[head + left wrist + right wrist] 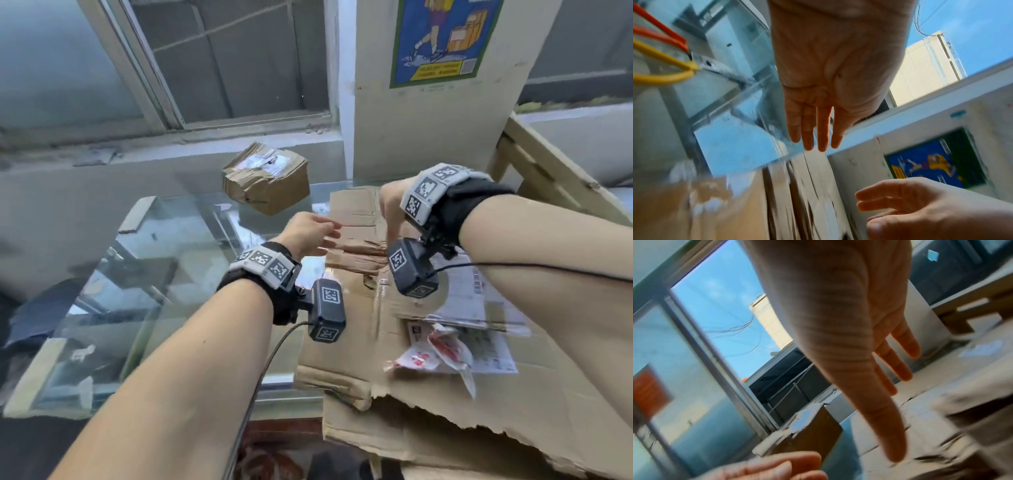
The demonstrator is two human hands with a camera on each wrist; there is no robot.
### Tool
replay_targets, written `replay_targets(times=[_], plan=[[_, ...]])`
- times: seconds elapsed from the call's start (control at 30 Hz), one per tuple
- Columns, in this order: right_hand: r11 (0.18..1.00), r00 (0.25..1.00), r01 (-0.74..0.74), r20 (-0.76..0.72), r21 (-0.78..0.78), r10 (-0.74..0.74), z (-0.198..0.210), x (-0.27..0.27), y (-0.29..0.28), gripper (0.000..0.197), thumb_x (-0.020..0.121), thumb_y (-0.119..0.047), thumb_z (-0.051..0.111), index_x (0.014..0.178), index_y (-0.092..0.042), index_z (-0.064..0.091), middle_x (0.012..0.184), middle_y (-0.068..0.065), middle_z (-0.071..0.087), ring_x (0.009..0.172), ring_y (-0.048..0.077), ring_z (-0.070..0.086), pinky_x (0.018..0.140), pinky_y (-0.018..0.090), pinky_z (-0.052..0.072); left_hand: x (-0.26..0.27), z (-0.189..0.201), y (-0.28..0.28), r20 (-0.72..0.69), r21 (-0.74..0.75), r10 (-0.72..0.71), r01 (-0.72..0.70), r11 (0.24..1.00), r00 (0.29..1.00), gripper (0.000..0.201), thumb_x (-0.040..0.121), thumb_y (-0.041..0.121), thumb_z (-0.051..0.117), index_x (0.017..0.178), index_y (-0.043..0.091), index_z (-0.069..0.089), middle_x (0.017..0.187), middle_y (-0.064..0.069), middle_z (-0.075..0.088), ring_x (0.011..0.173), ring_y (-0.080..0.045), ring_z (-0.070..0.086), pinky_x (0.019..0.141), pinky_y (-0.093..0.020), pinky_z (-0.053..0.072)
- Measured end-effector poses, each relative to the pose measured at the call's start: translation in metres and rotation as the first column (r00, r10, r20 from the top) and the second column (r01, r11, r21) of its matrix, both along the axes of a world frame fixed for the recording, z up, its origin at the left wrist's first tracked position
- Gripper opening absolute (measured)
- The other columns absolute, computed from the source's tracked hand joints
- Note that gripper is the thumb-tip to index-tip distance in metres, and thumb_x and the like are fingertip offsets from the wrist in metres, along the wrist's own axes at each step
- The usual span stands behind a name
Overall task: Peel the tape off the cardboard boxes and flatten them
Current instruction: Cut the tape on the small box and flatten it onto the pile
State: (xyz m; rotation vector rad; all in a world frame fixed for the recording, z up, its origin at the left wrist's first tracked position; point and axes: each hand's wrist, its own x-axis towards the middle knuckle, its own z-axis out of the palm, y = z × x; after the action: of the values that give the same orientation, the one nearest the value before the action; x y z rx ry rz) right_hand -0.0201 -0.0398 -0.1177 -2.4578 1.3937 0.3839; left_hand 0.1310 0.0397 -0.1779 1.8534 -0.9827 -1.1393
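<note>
1. Left hand (310, 233): fingers straight, holding nothing, above the flattened cardboard (411, 342).
2. Right hand (390, 209): fingers extended downward toward that cardboard; contact unclear.
3. Shipping labels (479, 308) on it: print unreadable.
4. Taped box (265, 178) stands far, crumpled, on the glass table (154, 274).

Glass-topped surface (178, 240) with pale frame, reflective. On it: one small, crumpled brown cardboard box (266, 178) with a white label, far side; a stack of flattened brown cardboard sheets (394, 342) on its right part, overhanging the near edge.
</note>
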Motion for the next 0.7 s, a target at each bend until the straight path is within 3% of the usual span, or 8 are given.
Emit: replay_targets(times=[0.07,0.17,0.23,0.33,0.43,0.5,0.6,0.7], plan=[[0.998,1.000,0.007,0.028,0.070,-0.009,0.002,0.032,-0.011,0.053,0.073,-0.025,0.080,0.118,-0.003,0.061,0.123,0.014,0.062,0.114,0.031,0.058,0.086,0.033,0.048,0.031,-0.001,0.000,-0.007,-0.038,0.083,-0.083,0.996,0.997,0.027,0.099,0.010,0.047,0.115,0.001,0.066,0.095,-0.009,0.066,0.077,-0.018,0.059,0.069,-0.025,0.050],[0.993,0.995,-0.002,0.098,0.117,-0.010,-0.003,0.076,-0.018,0.067,0.081,-0.035,0.073,0.134,-0.002,0.049,0.136,0.014,0.053,0.123,0.031,0.052,0.096,0.036,0.045,0.069,-0.004,-0.001,-0.077,-0.083,0.261,-0.267,0.960,0.962,0.029,0.100,0.008,0.043,0.122,0.001,0.062,0.081,-0.004,0.059,0.066,-0.015,0.054,0.054,-0.019,0.049],[0.995,0.981,-0.008,0.194,0.097,-0.011,-0.011,0.107,-0.024,0.072,0.084,-0.035,0.070,0.142,-0.007,0.039,0.143,0.010,0.046,0.128,0.027,0.047,0.099,0.032,0.040,0.098,-0.008,-0.006,-0.107,-0.084,0.356,-0.366,0.927,0.928,0.032,0.099,0.010,0.046,0.129,0.005,0.056,0.088,-0.005,0.058,0.072,-0.016,0.055,0.061,-0.022,0.052],[0.997,0.965,-0.041,0.261,0.061,0.024,-0.026,0.145,-0.030,0.073,0.086,-0.033,0.068,0.145,-0.011,0.034,0.147,0.009,0.039,0.133,0.024,0.040,0.104,0.030,0.034,0.130,-0.015,-0.013,-0.146,-0.059,0.428,-0.440,0.896,0.892,0.041,0.098,0.018,0.052,0.137,0.008,0.046,0.113,-0.008,0.055,0.097,-0.022,0.057,0.083,-0.034,0.054],[0.994,0.967,-0.108,0.227,-0.026,0.111,-0.044,0.179,-0.037,0.078,0.083,-0.033,0.070,0.148,-0.017,0.029,0.152,0.009,0.030,0.137,0.029,0.032,0.112,0.037,0.029,0.156,-0.021,-0.020,-0.213,-0.040,0.454,-0.472,0.881,0.865,0.050,0.098,0.021,0.053,0.144,0.012,0.036,0.136,-0.008,0.045,0.122,-0.026,0.050,0.089,-0.036,0.051],[0.979,0.961,-0.161,0.204,-0.125,0.185,-0.056,0.200,-0.043,0.082,0.083,-0.026,0.070,0.149,-0.022,0.023,0.155,0.007,0.021,0.140,0.031,0.023,0.114,0.044,0.024,0.170,-0.024,-0.025,-0.225,-0.047,0.448,-0.469,0.882,0.865,0.052,0.099,0.021,0.051,0.147,0.017,0.031,0.145,-0.006,0.038,0.127,-0.028,0.046,0.089,-0.036,0.051],[0.953,0.943,-0.221,0.206,-0.206,0.263,-0.069,0.227,-0.051,0.085,0.083,-0.005,0.064,0.151,-0.028,0.017,0.159,0.000,0.012,0.144,0.029,0.010,0.115,0.049,0.023,0.186,-0.033,-0.028,-0.243,-0.031,0.420,-0.440,0.898,0.874,0.049,0.101,0.017,0.046,0.147,0.020,0.031,0.146,-0.005,0.036,0.128,-0.027,0.045,0.089,-0.035,0.051],[0.936,0.940,-0.273,0.147,-0.223,0.309,-0.079,0.243,-0.055,0.077,0.083,-0.008,0.065,0.146,-0.027,0.026,0.158,0.001,0.015,0.144,0.032,0.010,0.112,0.050,0.028,0.196,-0.043,-0.028,-0.257,-0.003,0.400,-0.415,0.910,0.880,0.050,0.100,0.015,0.046,0.148,0.020,0.030,0.146,-0.006,0.036,0.128,-0.027,0.044,0.095,-0.037,0.050]])
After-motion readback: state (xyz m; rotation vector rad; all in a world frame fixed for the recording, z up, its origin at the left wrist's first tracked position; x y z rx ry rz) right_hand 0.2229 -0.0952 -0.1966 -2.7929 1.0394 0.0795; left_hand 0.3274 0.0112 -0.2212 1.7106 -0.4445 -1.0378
